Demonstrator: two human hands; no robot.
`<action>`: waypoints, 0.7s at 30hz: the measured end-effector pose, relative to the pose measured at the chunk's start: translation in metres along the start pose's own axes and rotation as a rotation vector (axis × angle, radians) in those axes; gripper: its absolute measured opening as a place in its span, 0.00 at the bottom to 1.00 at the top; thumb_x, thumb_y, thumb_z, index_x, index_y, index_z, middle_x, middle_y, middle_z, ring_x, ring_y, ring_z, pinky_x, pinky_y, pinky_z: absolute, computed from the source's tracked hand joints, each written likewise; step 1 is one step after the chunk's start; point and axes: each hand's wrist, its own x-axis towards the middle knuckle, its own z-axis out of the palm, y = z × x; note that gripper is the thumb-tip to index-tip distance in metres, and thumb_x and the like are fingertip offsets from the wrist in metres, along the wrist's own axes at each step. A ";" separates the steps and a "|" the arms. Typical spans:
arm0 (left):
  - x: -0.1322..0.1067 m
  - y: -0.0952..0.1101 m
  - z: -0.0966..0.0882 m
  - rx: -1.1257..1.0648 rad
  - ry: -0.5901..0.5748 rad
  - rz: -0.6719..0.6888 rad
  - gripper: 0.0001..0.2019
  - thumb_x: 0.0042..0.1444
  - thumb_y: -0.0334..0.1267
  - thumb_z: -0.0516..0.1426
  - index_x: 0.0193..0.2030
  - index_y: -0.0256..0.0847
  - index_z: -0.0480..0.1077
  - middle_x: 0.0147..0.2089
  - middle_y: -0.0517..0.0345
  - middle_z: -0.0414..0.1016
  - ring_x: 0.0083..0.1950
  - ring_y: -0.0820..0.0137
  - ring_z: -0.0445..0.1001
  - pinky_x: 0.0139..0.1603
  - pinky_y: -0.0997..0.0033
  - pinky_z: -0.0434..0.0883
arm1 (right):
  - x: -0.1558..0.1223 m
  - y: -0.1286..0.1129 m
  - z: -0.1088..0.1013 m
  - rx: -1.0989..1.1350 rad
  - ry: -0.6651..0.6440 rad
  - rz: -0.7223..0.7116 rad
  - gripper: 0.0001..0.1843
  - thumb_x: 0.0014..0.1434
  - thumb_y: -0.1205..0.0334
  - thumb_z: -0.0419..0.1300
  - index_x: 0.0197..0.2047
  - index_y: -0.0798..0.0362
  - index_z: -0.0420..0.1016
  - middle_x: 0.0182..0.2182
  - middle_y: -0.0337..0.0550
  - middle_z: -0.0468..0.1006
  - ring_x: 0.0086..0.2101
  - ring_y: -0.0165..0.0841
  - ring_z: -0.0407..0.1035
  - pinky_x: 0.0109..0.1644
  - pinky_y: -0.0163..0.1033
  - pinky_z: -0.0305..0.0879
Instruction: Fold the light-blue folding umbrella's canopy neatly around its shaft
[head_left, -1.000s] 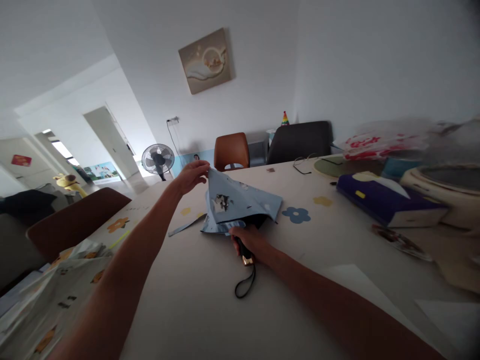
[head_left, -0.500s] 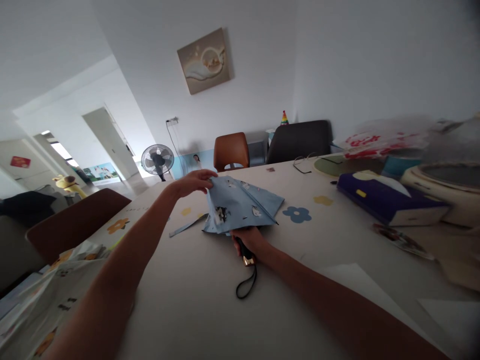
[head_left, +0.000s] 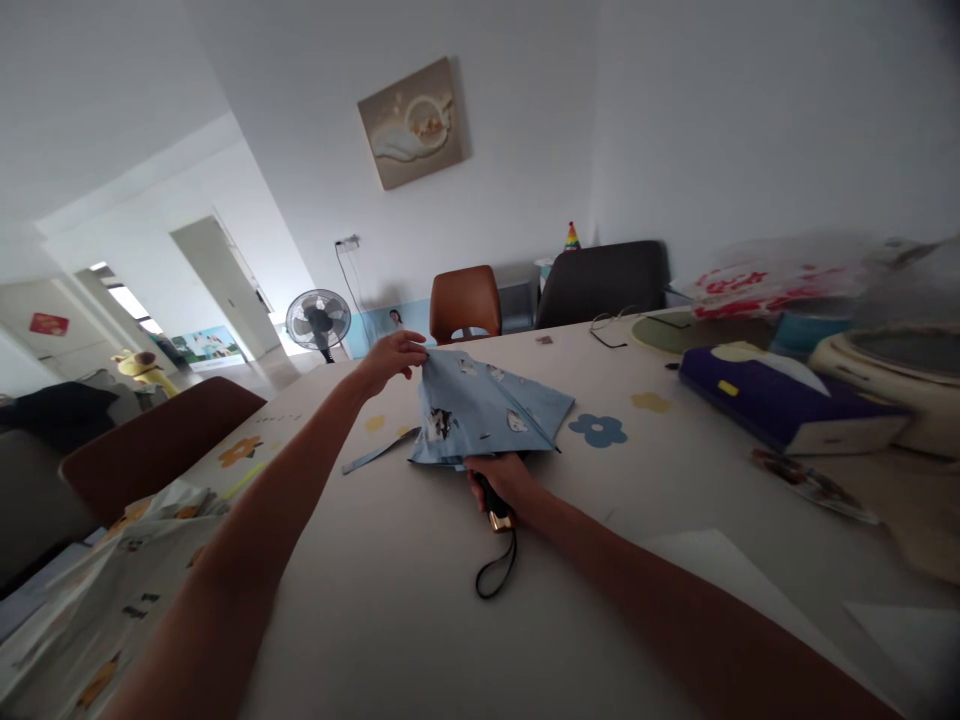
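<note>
A folding umbrella (head_left: 487, 405) lies partly folded on the white table, its light blue canopy loose and printed with black-and-white animal figures. Wrapped around its black handle, just below the canopy, is my right hand (head_left: 502, 480). The handle ends in a gold-coloured band, from which a black wrist loop (head_left: 496, 575) hangs onto the table. At the canopy's upper left corner is my left hand (head_left: 394, 360), its fingers apart and fingertips beside the fabric. Whether they touch it is hard to tell. A blue closure strap (head_left: 379, 452) sticks out to the left. The shaft is hidden.
On the right are a purple tissue box (head_left: 787, 395), eyeglasses (head_left: 611, 330), a plastic bag (head_left: 772, 280) and paper sheets (head_left: 720, 570). Printed cloth (head_left: 142, 560) lies at the left edge. Chairs (head_left: 465, 300) stand behind the table, and a fan (head_left: 318, 320) farther back.
My left hand's fingers have spread and its thumb has come away from the canopy corner. My right hand keeps hold of the handle. The view has shifted slightly.
</note>
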 end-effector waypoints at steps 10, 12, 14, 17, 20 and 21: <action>0.004 0.009 0.006 0.201 -0.016 -0.326 0.07 0.44 0.37 0.62 0.24 0.36 0.71 0.28 0.56 0.67 0.24 0.78 0.63 0.20 0.75 0.55 | 0.007 0.006 0.000 0.051 -0.013 -0.007 0.11 0.50 0.67 0.54 0.19 0.53 0.59 0.10 0.33 0.63 0.10 0.25 0.57 0.11 0.31 0.55; 0.006 0.008 0.006 0.189 -0.023 -0.337 0.07 0.44 0.38 0.63 0.27 0.37 0.73 0.27 0.57 0.66 0.23 0.78 0.62 0.20 0.75 0.53 | 0.008 0.008 -0.001 0.038 -0.026 -0.023 0.11 0.50 0.65 0.54 0.19 0.53 0.59 0.09 0.33 0.63 0.10 0.25 0.56 0.11 0.31 0.55; 0.007 0.006 0.008 0.170 -0.041 -0.339 0.08 0.43 0.41 0.63 0.29 0.39 0.74 0.24 0.59 0.65 0.22 0.77 0.61 0.20 0.75 0.52 | 0.008 0.008 -0.001 0.034 -0.014 -0.051 0.11 0.49 0.65 0.55 0.19 0.53 0.59 0.10 0.33 0.63 0.10 0.25 0.57 0.11 0.30 0.55; 0.008 0.001 0.011 0.163 -0.017 -0.331 0.10 0.42 0.44 0.63 0.30 0.41 0.73 0.22 0.62 0.63 0.21 0.77 0.58 0.20 0.76 0.51 | 0.004 0.006 -0.001 0.014 0.006 -0.064 0.09 0.48 0.66 0.55 0.19 0.54 0.61 0.10 0.33 0.63 0.10 0.25 0.57 0.12 0.30 0.56; 0.010 -0.003 0.013 0.156 0.060 -0.312 0.12 0.42 0.46 0.63 0.28 0.40 0.71 0.21 0.63 0.63 0.21 0.77 0.59 0.20 0.76 0.53 | 0.000 0.002 0.000 -0.020 0.001 -0.060 0.09 0.49 0.67 0.56 0.19 0.54 0.61 0.09 0.33 0.63 0.10 0.25 0.57 0.12 0.30 0.57; 0.010 -0.004 0.012 0.136 0.083 -0.311 0.13 0.42 0.47 0.63 0.27 0.39 0.70 0.21 0.62 0.63 0.22 0.77 0.59 0.20 0.76 0.54 | -0.001 0.001 0.000 -0.022 -0.004 -0.059 0.10 0.49 0.67 0.55 0.19 0.54 0.61 0.09 0.33 0.63 0.10 0.25 0.58 0.12 0.30 0.57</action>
